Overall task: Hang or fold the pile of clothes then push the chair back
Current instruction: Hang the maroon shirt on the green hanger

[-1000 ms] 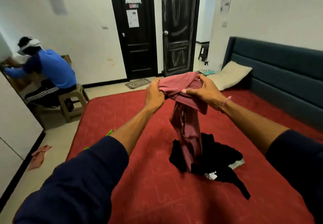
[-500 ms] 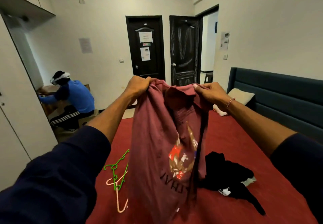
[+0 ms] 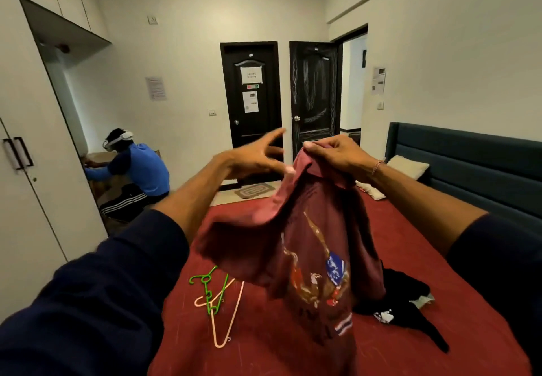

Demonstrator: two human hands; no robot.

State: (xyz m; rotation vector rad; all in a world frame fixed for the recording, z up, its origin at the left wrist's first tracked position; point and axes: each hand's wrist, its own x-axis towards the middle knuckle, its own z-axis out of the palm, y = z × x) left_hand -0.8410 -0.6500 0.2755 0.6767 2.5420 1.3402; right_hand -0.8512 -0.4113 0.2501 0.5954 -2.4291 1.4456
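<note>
A maroon T-shirt [image 3: 316, 246] with a printed graphic hangs in front of me over the red bed [image 3: 404, 258]. My right hand [image 3: 334, 152] pinches its top edge at chest height. Just left of the shirt, my left hand [image 3: 258, 158] is off the cloth with fingers spread. A black garment [image 3: 404, 302] lies crumpled on the bed behind the shirt, partly hidden by it. A green hanger [image 3: 209, 290] and a pink hanger [image 3: 225, 317] lie on the bed at lower left.
A white wardrobe [image 3: 32, 170] fills the left side. A person in a blue top [image 3: 137, 167] sits at a desk in the left corner. Two black doors [image 3: 281, 105] stand at the far wall. A pillow [image 3: 406, 167] rests against the dark headboard [image 3: 475, 164].
My left hand has let go of the shirt and opened its fingers. The shirt now hangs from my right hand alone and has swung, its left side flaring out.
</note>
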